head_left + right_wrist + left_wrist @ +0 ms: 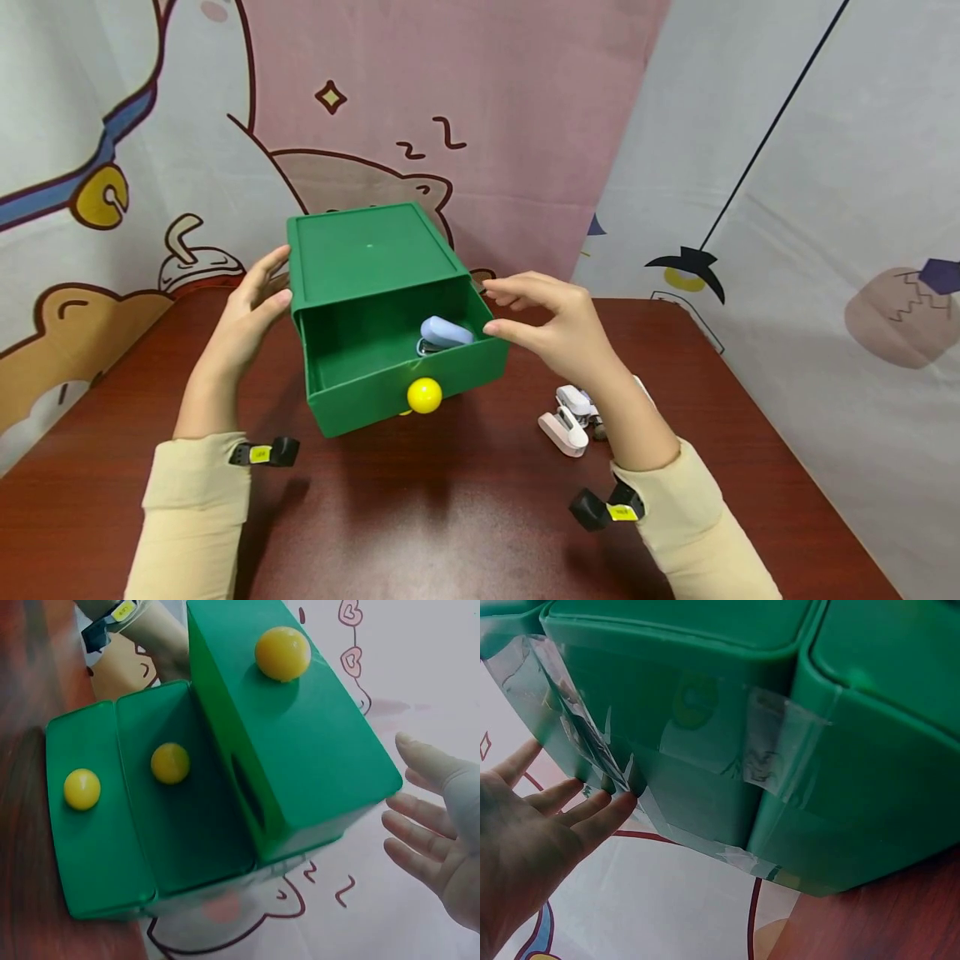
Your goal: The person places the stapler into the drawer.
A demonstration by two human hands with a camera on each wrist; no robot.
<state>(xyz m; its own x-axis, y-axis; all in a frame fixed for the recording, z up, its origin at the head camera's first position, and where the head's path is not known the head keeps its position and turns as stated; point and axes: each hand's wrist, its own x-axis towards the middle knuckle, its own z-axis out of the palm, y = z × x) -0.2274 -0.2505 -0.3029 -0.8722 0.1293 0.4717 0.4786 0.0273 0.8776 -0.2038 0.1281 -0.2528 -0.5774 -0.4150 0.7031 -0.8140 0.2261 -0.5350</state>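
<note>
A green cabinet of stacked drawers (367,250) with round yellow knobs stands on the table, its top drawer (375,385) pulled well out. Inside that drawer, toward its right end, lies a light blue stapler (444,332). My left hand (251,304) is at the cabinet's left side with fingers spread; in the left wrist view its fingertips (626,804) reach the taped side wall. Beside the drawer's right front corner is my right hand (551,321), thumb and fingers apart and nothing between them. The two lower drawers (171,825) are pushed in, as the right wrist view shows.
On the table right of the cabinet, partly behind my right forearm, sit a pink-and-white stapler (564,432) and a white one (573,402). Brown wooden tabletop (420,533) spreads in front. A patterned cloth (525,108) hangs behind the table.
</note>
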